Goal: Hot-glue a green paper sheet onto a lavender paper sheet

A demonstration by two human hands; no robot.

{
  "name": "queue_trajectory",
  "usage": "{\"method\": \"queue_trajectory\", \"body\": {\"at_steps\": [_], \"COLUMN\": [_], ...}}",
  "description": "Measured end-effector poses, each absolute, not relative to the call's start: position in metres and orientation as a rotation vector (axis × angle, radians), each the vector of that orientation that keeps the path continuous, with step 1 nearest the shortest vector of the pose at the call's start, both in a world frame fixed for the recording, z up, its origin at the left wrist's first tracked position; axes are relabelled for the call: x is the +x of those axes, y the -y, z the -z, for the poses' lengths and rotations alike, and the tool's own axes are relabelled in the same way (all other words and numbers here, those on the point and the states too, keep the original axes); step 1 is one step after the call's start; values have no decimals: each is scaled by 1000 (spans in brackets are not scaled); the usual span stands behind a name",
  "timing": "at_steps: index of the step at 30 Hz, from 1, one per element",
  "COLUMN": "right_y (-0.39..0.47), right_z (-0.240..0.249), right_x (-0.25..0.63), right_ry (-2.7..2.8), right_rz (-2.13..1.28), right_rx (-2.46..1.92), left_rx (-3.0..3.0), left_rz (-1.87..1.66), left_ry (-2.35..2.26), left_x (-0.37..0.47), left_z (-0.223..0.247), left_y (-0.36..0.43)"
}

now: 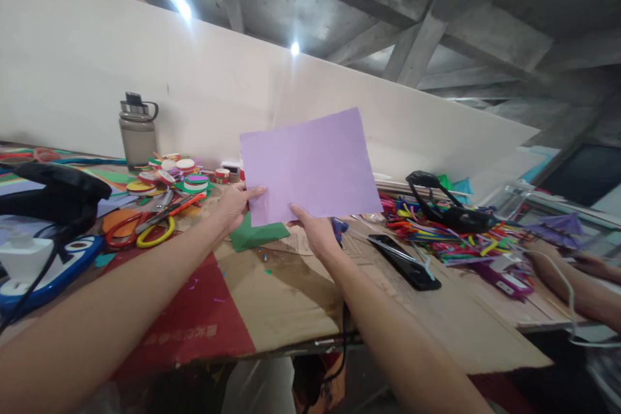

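Observation:
A sheet of purple paper (313, 165) is held up above the table, its face towards me and slightly tilted. My left hand (237, 202) grips its lower left edge, thumb in front and the other fingers behind. Along the bottom edge, my right hand (313, 226) pinches the same sheet, thumb on the face. Behind and below the sheet lies a piece of green paper (257, 233) on the cardboard. Left of my left hand are orange-handled scissors (167, 213) and yellow-handled scissors (156, 233).
Ribbon rolls (187, 168) and a water bottle (138, 132) stand at the back left. A blue power strip (72, 265) lies near left. To the right are a black phone (405, 262), colourful pipe cleaners (417, 226), a purple glue gun (502, 281) and another person's arm (563, 281).

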State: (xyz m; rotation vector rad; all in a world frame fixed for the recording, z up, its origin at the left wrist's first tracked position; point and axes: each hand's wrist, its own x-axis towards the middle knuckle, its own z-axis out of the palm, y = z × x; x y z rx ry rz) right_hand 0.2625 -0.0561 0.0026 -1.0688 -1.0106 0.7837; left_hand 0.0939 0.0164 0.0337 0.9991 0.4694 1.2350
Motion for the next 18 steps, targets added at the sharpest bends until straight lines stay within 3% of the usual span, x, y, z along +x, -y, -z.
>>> {"method": "queue_trajectory", "body": {"at_steps": [9, 18], "right_y": [66, 67], "right_z": [-6, -7], "right_x": [259, 257], "right_ry": [1179, 1155], "right_rz": [-537, -532], "right_rx": [-1196, -1170], "left_rx": [985, 907], "left_rz": [-1303, -1305], "left_ry": [-499, -550], "left_x": [92, 95], "left_z": [-38, -34], "left_y": [-16, -18]}}
